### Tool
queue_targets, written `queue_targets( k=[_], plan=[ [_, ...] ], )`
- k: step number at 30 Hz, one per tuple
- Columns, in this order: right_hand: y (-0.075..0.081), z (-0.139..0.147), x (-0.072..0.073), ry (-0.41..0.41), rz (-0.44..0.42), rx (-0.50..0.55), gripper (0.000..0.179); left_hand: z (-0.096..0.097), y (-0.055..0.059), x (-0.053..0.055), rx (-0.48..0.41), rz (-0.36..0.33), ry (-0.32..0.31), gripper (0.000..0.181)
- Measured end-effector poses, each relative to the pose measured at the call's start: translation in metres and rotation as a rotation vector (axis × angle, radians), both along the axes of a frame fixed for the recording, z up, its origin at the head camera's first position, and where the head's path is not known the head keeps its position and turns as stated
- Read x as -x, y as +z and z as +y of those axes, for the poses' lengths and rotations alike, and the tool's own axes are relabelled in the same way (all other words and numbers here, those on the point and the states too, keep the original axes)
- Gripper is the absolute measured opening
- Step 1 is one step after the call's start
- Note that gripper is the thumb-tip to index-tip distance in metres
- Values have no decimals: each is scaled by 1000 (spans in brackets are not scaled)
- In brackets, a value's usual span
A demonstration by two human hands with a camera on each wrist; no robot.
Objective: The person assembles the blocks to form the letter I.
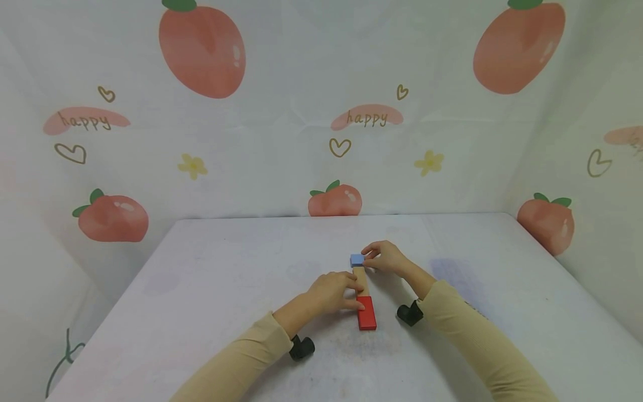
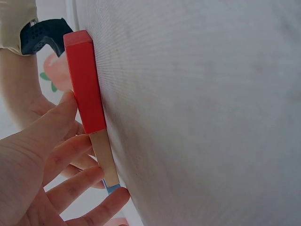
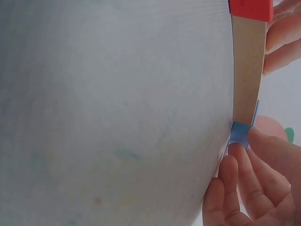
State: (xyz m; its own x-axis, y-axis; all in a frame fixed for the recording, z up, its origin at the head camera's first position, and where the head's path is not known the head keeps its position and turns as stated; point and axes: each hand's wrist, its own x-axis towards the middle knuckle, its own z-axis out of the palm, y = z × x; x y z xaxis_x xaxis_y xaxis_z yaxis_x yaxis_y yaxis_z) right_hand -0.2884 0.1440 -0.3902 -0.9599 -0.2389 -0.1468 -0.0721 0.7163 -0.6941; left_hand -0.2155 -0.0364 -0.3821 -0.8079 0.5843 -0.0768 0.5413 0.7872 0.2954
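Note:
Three blocks lie end to end in a line on the table: a red block (image 1: 366,314) nearest, a plain wooden block (image 1: 361,280) in the middle, and a small blue block (image 1: 357,260) at the far end. My left hand (image 1: 330,291) rests along the left side of the line. Its thumb touches the red block (image 2: 84,84), and its spread fingers reach along the wooden block (image 2: 104,157). At the right of the blue block (image 3: 240,133), my right hand (image 1: 387,257) pinches it between thumb and fingertips. The fingers partly cover the blue block in the right wrist view.
A white cloth covers the table (image 1: 226,268). Behind it hangs a backdrop (image 1: 281,167) printed with peaches and hearts. Each wrist wears a black camera mount (image 1: 302,348). A green cord (image 1: 67,352) lies at the left edge.

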Motion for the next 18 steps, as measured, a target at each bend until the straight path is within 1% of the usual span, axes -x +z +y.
queue_targets(
  k=[11,13,18],
  plan=[
    [1,5,-3,24,27,-2,31,0,0,-1,-1,-8,-6,44],
    [0,7,-4,18,31,-3,31,0,0,-1,1,-8,-9,44],
    [1,15,-5,21,43,-5,30,0,1,-1,26,43,-37,40]
  ],
)
